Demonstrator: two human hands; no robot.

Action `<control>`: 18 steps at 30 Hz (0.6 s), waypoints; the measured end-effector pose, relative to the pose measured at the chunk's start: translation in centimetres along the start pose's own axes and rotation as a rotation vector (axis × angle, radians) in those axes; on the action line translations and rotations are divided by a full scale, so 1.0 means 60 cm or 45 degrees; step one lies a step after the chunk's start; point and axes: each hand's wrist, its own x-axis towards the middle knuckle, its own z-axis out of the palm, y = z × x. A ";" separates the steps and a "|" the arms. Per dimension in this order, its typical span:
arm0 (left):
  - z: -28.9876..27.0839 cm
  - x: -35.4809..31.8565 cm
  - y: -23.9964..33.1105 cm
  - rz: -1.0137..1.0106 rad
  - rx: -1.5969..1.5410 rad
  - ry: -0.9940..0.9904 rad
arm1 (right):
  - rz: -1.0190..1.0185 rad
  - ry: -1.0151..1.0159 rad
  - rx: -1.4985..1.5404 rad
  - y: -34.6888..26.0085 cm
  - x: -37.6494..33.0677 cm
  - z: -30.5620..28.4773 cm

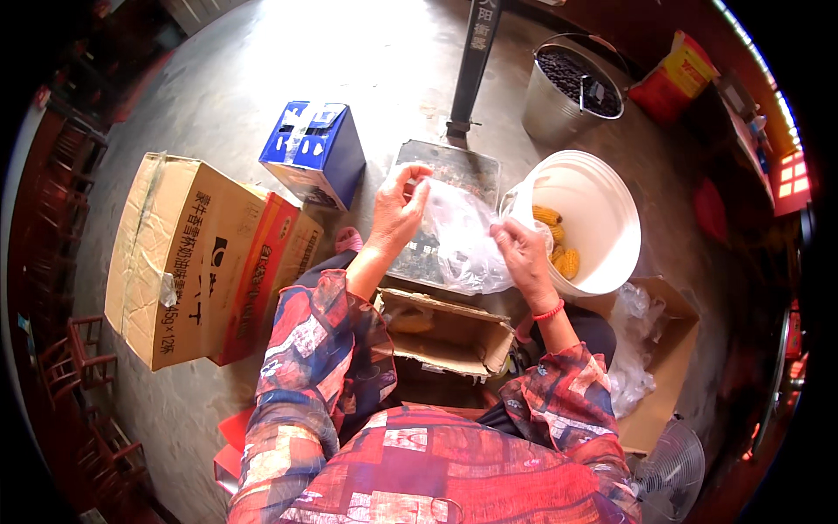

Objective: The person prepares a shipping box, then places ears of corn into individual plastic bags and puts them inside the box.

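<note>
We observe a clear plastic bag [467,237] spread between two bare hands over the dark plate of a platform scale [410,262], whose column [474,70] rises at the plate's far edge. The left hand [397,214] pinches the bag's upper left part narrowly between thumb and fingertips. The right hand [525,255], with a red bracelet [548,311] at its wrist, grips the bag's right side, the thumb pressed on the film. We cannot tell whether the bag touches the plate.

Just beside the right hand we note a white plastic bucket [607,223], tilted, with yellow corn cobs [567,262] inside. Beyond it stands a metal pail [552,115] holding small dark pieces. Nearer the body we find an open cardboard box [496,345]; to its right, a second open carton [668,393] contains crumpled clear bags [630,358]. At left we distinguish a blue box [336,159] and a large taped brown carton [170,262].
</note>
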 end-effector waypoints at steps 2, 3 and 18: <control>0.002 0.001 0.009 -0.153 -0.268 -0.068 | 0.009 0.041 -0.050 0.002 0.007 0.000; 0.007 0.001 0.005 -0.256 -0.358 -0.157 | 0.016 0.064 -0.077 0.005 0.011 -0.002; 0.009 -0.005 -0.018 -0.566 -0.762 -0.372 | -0.040 0.194 0.062 0.003 0.018 -0.023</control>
